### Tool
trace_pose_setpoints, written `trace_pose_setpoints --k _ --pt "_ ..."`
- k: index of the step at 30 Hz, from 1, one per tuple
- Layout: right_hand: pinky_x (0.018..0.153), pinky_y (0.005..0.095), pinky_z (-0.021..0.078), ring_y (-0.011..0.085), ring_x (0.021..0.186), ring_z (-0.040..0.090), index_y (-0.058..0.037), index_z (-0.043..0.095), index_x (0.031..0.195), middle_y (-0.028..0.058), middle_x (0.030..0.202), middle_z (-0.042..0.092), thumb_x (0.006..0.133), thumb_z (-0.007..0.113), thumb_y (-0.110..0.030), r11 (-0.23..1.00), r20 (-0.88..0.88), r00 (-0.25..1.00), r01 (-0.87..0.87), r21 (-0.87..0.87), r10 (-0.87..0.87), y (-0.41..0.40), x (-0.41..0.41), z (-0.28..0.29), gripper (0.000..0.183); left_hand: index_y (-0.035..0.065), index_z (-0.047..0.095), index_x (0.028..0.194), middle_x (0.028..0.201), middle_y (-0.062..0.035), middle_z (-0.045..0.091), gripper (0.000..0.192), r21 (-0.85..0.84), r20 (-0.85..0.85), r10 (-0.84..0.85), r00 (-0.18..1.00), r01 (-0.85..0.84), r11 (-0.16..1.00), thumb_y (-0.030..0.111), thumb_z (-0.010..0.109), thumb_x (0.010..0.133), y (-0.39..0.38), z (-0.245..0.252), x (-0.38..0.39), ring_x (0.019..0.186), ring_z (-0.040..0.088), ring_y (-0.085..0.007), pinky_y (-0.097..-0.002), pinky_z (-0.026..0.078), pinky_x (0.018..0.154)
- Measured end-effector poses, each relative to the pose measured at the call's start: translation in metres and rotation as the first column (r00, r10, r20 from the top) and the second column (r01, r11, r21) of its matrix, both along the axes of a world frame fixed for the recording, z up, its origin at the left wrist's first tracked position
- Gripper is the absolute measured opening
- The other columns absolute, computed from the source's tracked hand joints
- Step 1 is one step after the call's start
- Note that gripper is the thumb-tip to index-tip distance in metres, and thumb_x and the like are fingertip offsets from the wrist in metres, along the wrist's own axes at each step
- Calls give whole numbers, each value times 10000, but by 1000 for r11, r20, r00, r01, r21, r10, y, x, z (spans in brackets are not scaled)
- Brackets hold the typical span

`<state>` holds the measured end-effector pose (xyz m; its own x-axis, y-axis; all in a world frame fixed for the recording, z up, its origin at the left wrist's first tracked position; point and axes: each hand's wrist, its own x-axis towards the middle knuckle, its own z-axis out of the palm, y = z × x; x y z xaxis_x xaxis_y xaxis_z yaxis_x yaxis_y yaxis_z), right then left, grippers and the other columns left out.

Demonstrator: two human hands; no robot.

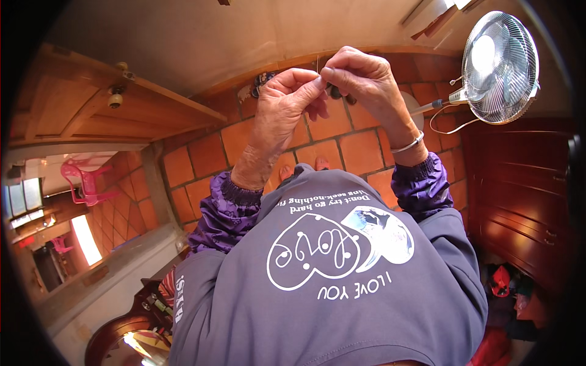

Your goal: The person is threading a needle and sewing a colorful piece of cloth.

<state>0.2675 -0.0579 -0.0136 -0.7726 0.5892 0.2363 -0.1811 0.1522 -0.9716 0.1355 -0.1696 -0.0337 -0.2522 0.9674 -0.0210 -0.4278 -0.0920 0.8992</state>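
Note:
My left hand (286, 94) and my right hand (366, 75) are raised in front of me, and their fingertips meet. Each has thumb and forefinger pinched together at a thin strand (318, 63), which looks like thread or a fine needle; which of these, I cannot tell. Part of the strand stands up above the left fingertips. The spot where both pinches meet is mostly hidden by the fingers. A pale bangle (409, 143) circles my right wrist, and purple elasticated sleeves (229, 212) cover both forearms.
Terracotta floor tiles (361, 148) lie below my hands. To the right stand a fan (499, 68) with a trailing cord and a dark red wooden cabinet (512, 192). A wooden door (78, 100) swings in at left, near a pink plastic chair (89, 180). Footwear (260, 82) sits by the wall.

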Motion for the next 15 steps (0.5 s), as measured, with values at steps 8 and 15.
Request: trace_pose_setpoints --k 8,15 --pt "657 207 505 68 726 601 -1 645 843 21 758 640 829 667 -106 993 9 997 -72 -90 73 2 6 3 108 23 653 923 688 -11 614 155 -89 -194 4 981 -22 996 163 644 858 -5 10 2 575 559 -82 -200 418 517" --pt "431 152 368 17 549 508 -59 648 823 -35 639 543 864 629 -147 996 -17 1000 -8 -85 6 4 6 -3 99 38 654 882 693 3 611 109 -112 -317 -42 947 7 994 142 639 855 -5 20 -3 577 548 -62 -179 390 507"
